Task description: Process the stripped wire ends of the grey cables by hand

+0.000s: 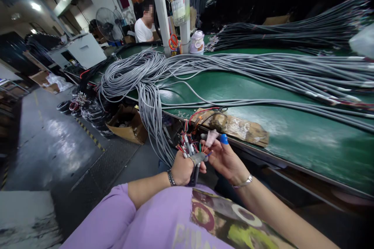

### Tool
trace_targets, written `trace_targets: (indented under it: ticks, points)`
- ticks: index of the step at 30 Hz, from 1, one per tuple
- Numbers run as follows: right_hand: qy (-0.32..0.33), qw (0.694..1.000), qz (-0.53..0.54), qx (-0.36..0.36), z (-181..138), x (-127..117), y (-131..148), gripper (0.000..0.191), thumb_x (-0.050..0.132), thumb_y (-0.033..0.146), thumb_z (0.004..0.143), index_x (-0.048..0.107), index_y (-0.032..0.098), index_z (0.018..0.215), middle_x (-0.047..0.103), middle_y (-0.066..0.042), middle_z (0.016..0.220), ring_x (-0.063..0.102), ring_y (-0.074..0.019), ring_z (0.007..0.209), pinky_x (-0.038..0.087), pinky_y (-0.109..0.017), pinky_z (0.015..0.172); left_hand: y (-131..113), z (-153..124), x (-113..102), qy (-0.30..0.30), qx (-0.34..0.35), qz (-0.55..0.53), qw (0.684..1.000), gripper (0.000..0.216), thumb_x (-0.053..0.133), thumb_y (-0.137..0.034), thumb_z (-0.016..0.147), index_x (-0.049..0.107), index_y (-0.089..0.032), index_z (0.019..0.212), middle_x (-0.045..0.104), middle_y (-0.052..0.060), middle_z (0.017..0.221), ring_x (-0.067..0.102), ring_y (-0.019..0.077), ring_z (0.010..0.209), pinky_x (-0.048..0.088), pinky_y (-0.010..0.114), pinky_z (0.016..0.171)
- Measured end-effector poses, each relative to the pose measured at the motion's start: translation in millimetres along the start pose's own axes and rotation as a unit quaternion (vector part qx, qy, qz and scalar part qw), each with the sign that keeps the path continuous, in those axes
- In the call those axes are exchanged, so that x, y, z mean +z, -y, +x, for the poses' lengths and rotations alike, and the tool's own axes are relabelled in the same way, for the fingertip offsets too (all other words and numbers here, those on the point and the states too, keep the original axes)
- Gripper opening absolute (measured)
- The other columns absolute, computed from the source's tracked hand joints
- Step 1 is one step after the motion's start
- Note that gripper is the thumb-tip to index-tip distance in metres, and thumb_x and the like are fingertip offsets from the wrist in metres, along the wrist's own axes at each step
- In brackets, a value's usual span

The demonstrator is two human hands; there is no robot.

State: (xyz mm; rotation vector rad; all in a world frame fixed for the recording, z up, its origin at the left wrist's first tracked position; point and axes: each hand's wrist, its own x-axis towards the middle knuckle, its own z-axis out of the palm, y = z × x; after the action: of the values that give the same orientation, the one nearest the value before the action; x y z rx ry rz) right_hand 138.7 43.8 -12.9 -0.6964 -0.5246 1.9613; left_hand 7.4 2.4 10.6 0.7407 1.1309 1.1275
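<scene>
My left hand [184, 168] is closed round a bunch of grey cables whose ends stick up out of the fist. Thin coloured wires [187, 140] fan out from the cable ends, red, white, green and blue among them. Grey tape or wrapping covers the thumb. Just right of it, my right hand [224, 159] has its fingers bent at the wire ends, with light wrapping on one fingertip and a blue cover [223, 139] on another. Whether the fingers pinch a wire is too small to make out. Grey cables [153, 116] hang off the table edge beside my left hand.
A large coil of grey cable [125, 72] lies on the green table [292, 124], with long strands running right. A worn, taped board [233, 126] lies at the near edge. Orange scissors [173, 41] hang by a post. A cardboard box [128, 124] sits below. Another person [144, 27] is behind.
</scene>
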Motion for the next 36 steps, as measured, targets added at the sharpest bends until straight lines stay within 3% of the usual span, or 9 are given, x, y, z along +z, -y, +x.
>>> trace_targets:
  ticks: [4, 7, 11, 15, 19, 22, 32, 36]
  points:
    - [0.042, 0.996, -0.078, 0.012, -13, 0, 1, 0.047, 0.068, 0.066, 0.067, 0.067, 0.021, 0.081, 0.068, -0.005, 0.079, 0.059, -0.0165, 0.066, 0.048, -0.031, 0.064, 2, -5, -6, -0.003, 0.005, 0.008, 1.0, 0.045, 0.08, -0.052, 0.056, 0.059, -0.013, 0.067, 0.058, 0.0, 0.044, 0.051, 0.0114, 0.037, 0.045, 0.025, 0.043]
    - [0.07, 0.985, -0.158, 0.003, -23, 5, 1, 0.035, 0.074, 0.052, 0.07, 0.065, 0.02, 0.08, 0.066, -0.003, 0.068, 0.058, -0.0159, 0.059, 0.045, -0.031, 0.062, 2, -7, -9, 0.012, 0.018, 0.052, 0.998, 0.044, 0.076, -0.053, 0.061, 0.06, -0.013, 0.061, 0.058, 0.002, 0.046, 0.052, 0.0116, 0.04, 0.045, 0.025, 0.045]
    - [0.103, 0.969, -0.224, -0.012, -31, 12, 2, 0.025, 0.069, 0.043, 0.078, 0.062, 0.02, 0.074, 0.064, 0.0, 0.054, 0.058, -0.0167, 0.051, 0.043, -0.031, 0.058, -6, -10, -10, 0.091, 0.015, 0.119, 0.989, 0.042, 0.074, -0.051, 0.064, 0.06, -0.013, 0.054, 0.06, 0.004, 0.049, 0.054, 0.0119, 0.044, 0.047, 0.025, 0.05]
    - [0.09, 0.963, -0.253, -0.011, -34, 11, 3, 0.025, 0.072, 0.043, 0.075, 0.063, 0.02, 0.073, 0.066, 0.0, 0.059, 0.058, -0.0156, 0.051, 0.044, -0.031, 0.057, -11, -11, -11, 0.149, -0.025, 0.139, 0.979, 0.039, 0.078, -0.049, 0.058, 0.064, -0.012, 0.058, 0.06, 0.004, 0.05, 0.054, 0.0121, 0.045, 0.046, 0.025, 0.048]
    - [0.031, 0.968, -0.245, -0.035, -32, 3, 2, 0.031, 0.078, 0.046, 0.067, 0.068, 0.018, 0.075, 0.065, -0.001, 0.067, 0.055, -0.0127, 0.06, 0.044, -0.027, 0.061, -6, -9, -14, 0.097, -0.024, 0.105, 0.989, 0.041, 0.079, -0.049, 0.058, 0.065, -0.011, 0.063, 0.059, 0.003, 0.049, 0.052, 0.0115, 0.042, 0.046, 0.025, 0.047]
    - [0.017, 0.979, -0.203, -0.008, -30, -1, -1, 0.036, 0.08, 0.048, 0.064, 0.068, 0.017, 0.079, 0.064, -0.001, 0.072, 0.054, -0.0116, 0.062, 0.044, -0.026, 0.061, -2, -7, -16, 0.046, 0.0, 0.065, 0.997, 0.04, 0.078, -0.049, 0.06, 0.064, -0.011, 0.063, 0.059, 0.002, 0.048, 0.053, 0.0114, 0.042, 0.047, 0.026, 0.048]
    - [0.022, 0.966, -0.255, -0.04, -32, 15, -5, 0.028, 0.076, 0.045, 0.07, 0.062, 0.02, 0.07, 0.061, 0.001, 0.058, 0.05, -0.0123, 0.054, 0.039, -0.027, 0.057, 4, -6, -20, 0.035, 0.023, 0.072, 0.997, 0.041, 0.076, -0.049, 0.063, 0.062, -0.011, 0.06, 0.06, 0.003, 0.049, 0.055, 0.0126, 0.044, 0.048, 0.026, 0.049]
    - [-0.019, 0.958, -0.281, -0.051, -31, 16, -4, 0.032, 0.078, 0.046, 0.064, 0.064, 0.018, 0.069, 0.06, 0.0, 0.06, 0.049, -0.0127, 0.057, 0.037, -0.027, 0.057, 4, -4, -19, -0.001, 0.025, 0.04, 0.999, 0.041, 0.078, -0.049, 0.06, 0.062, -0.011, 0.062, 0.06, 0.003, 0.049, 0.055, 0.0125, 0.043, 0.049, 0.027, 0.048]
